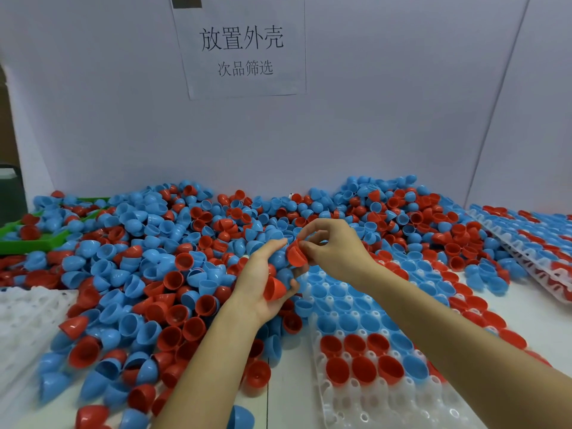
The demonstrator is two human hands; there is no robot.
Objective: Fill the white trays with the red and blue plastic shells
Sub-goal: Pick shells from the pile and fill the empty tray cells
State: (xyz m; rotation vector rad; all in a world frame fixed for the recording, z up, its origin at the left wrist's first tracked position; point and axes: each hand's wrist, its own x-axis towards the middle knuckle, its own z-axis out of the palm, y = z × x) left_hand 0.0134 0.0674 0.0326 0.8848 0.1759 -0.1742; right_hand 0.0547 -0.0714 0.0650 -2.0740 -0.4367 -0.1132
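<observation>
Both hands are meeting above the far end of the nearest white tray [371, 407], over the heap of loose shells [148, 274]. The left hand [263, 274] is lying palm-up with its fingers curled loosely, cradling one red shell [274, 288] against the palm and what looks like a blue shell [283, 275] just behind it. The right hand [334, 249] is pinching a second red shell [296, 253] between thumb and fingertips, its open mouth tilting down and left, close to the left hand's fingertips. Three white trays are showing: the nearest one under the right forearm, a second one [532, 255] lying well apart at the right edge, and a third [28, 317] sitting bare at the left edge. In the nearest tray, six red shells are sitting mouth-up in two rows of three, with blue shells beside and beyond them; the exact blue count cannot be told, since the arm is covering part of it, and the closest pockets are standing unfilled. The tray at the right is holding alternating rows of red and blue shells, too small to count. One green tray [34, 239] is sitting at the far left, partly buried under shells. The heap is spreading across most of the worktop [294, 394] up to the white back wall [387, 125], red and blue mixed, far too many to count. One paper sign [244, 48] is hanging on that wall.
</observation>
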